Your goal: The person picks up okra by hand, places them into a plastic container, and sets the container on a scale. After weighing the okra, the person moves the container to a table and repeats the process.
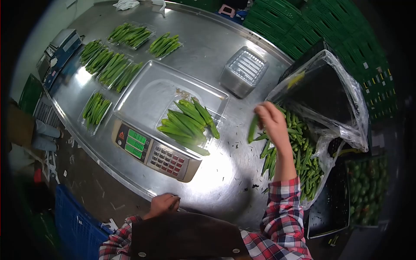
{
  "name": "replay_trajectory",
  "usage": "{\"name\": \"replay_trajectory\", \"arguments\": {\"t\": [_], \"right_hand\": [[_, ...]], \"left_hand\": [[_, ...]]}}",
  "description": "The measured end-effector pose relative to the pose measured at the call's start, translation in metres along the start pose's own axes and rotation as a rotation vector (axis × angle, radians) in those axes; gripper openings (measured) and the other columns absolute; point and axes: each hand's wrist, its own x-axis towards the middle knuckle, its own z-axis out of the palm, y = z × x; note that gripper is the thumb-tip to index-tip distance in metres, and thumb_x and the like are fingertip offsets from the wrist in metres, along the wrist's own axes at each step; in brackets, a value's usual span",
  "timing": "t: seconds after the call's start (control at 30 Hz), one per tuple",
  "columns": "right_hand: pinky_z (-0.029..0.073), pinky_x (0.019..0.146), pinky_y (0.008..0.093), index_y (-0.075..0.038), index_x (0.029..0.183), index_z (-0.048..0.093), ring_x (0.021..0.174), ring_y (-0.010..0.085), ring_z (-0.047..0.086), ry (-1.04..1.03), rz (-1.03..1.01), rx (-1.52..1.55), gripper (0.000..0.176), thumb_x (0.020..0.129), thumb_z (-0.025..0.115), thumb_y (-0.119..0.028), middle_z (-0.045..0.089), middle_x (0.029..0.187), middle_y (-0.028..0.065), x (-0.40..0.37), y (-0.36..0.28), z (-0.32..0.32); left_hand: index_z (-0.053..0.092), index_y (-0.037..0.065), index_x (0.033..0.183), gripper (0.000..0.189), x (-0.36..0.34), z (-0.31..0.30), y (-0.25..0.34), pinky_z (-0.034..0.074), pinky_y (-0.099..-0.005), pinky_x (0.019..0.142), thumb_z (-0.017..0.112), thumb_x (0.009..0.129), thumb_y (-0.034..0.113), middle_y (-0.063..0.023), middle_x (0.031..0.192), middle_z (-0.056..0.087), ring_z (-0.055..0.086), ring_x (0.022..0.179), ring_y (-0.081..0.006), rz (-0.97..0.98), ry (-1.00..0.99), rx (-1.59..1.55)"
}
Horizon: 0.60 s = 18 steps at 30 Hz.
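Note:
My right hand (272, 119) is closed on an okra pod (252, 128), in front of a heap of loose okra (299, 151) that spills from a plastic-lined crate. My left hand (164, 203) rests at the near edge of the metal table with its fingers curled and nothing visible in them. Between them and farther back stands a digital scale (130, 97) with lit green displays. On its steel pan, a clear tray holds a loose bunch of okra (184, 123); some pods lie across each other.
Several filled okra trays (113, 69) are spread at the table's far left. A stack of clear trays (246, 67) stands behind the scale. Black crate (331, 208) and green crates (277, 21) border the right side. A blue crate (80, 221) sits below left. Another person's legs (45, 134) show at left.

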Motion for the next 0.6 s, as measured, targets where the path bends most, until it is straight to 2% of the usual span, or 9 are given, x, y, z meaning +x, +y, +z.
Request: {"name": "replay_trajectory", "arguments": {"t": [0.1,0.17,0.27,0.37,0.43,0.47,0.53,0.57,0.6], "right_hand": [[0.041,0.054,0.0283,0.001,0.082,0.057,0.057,0.0146,0.050,-0.230,-0.250,-0.269,0.025,0.086,0.053,-0.023,0.054,0.065,0.0078,0.025,-0.044,0.054],[0.042,0.057,0.0315,0.002,0.079,0.057,0.059,0.0179,0.052,-0.355,-0.231,-0.303,0.029,0.083,0.057,-0.027,0.054,0.064,0.0116,0.038,-0.055,0.084],[0.042,0.056,0.0317,0.003,0.077,0.056,0.057,0.0178,0.050,-0.341,-0.242,-0.382,0.034,0.082,0.058,-0.031,0.052,0.061,0.0123,0.046,-0.053,0.106],[0.042,0.056,0.0317,0.003,0.075,0.055,0.058,0.0172,0.052,-0.140,-0.073,-0.277,0.037,0.081,0.058,-0.034,0.052,0.060,0.0124,0.033,-0.043,0.086],[0.042,0.052,0.0308,0.002,0.071,0.053,0.054,0.0158,0.052,-0.028,-0.158,-0.338,0.042,0.083,0.056,-0.038,0.052,0.059,0.0114,0.010,-0.023,0.072],[0.042,0.049,0.0297,0.002,0.071,0.053,0.052,0.0148,0.052,-0.110,-0.011,-0.342,0.044,0.084,0.054,-0.040,0.053,0.058,0.0104,-0.003,-0.009,0.066],[0.040,0.043,0.0270,0.000,0.071,0.052,0.047,0.0125,0.050,-0.224,0.238,-0.260,0.046,0.085,0.051,-0.043,0.053,0.058,0.0080,-0.034,0.003,0.066],[0.039,0.040,0.0256,-0.001,0.072,0.051,0.045,0.0111,0.048,-0.258,0.333,-0.173,0.046,0.086,0.050,-0.044,0.053,0.058,0.0067,-0.047,0.004,0.071],[0.039,0.040,0.0242,-0.001,0.073,0.050,0.046,0.0101,0.048,-0.274,0.366,-0.108,0.044,0.086,0.050,-0.044,0.053,0.058,0.0058,-0.057,0.004,0.076]], "left_hand": [[0.061,0.008,0.079,0.015,0.000,-0.002,0.001,0.047,-0.0289,0.048,0.066,0.065,0.005,-0.0042,0.065,0.057,0.059,0.056,-0.0194,-0.001,-0.009,0.012],[0.061,0.008,0.080,0.015,-0.002,0.001,-0.002,0.047,-0.0291,0.048,0.066,0.066,0.005,-0.0042,0.066,0.058,0.059,0.056,-0.0198,-0.009,0.005,0.015],[0.061,0.009,0.081,0.015,-0.002,0.000,0.000,0.047,-0.0296,0.049,0.066,0.067,0.007,-0.0037,0.068,0.059,0.059,0.057,-0.0201,-0.023,0.010,0.040],[0.061,0.007,0.081,0.013,-0.004,0.003,-0.004,0.046,-0.0288,0.048,0.065,0.069,0.005,-0.0054,0.069,0.059,0.058,0.057,-0.0200,-0.002,0.052,0.048],[0.060,0.005,0.082,0.011,0.005,-0.012,0.007,0.045,-0.0289,0.049,0.063,0.071,0.003,-0.0076,0.069,0.059,0.058,0.057,-0.0208,-0.148,0.216,-0.045],[0.060,0.004,0.082,0.010,0.012,-0.021,0.012,0.045,-0.0289,0.049,0.062,0.072,0.002,-0.0087,0.070,0.059,0.058,0.057,-0.0212,-0.221,0.294,-0.091],[0.058,0.000,0.084,0.008,0.042,-0.046,0.005,0.046,-0.0319,0.060,0.058,0.076,-0.002,-0.0134,0.074,0.058,0.058,0.065,-0.0268,-0.174,0.475,-0.004],[0.056,-0.003,0.090,0.014,0.063,-0.061,0.001,0.046,-0.0318,0.066,0.057,0.077,-0.002,-0.0155,0.083,0.058,0.058,0.076,-0.0279,-0.128,0.520,0.041],[0.054,-0.003,0.098,0.021,0.084,-0.076,0.002,0.046,-0.0316,0.070,0.056,0.077,-0.002,-0.0170,0.097,0.054,0.055,0.088,-0.0282,-0.145,0.481,0.036]]}}
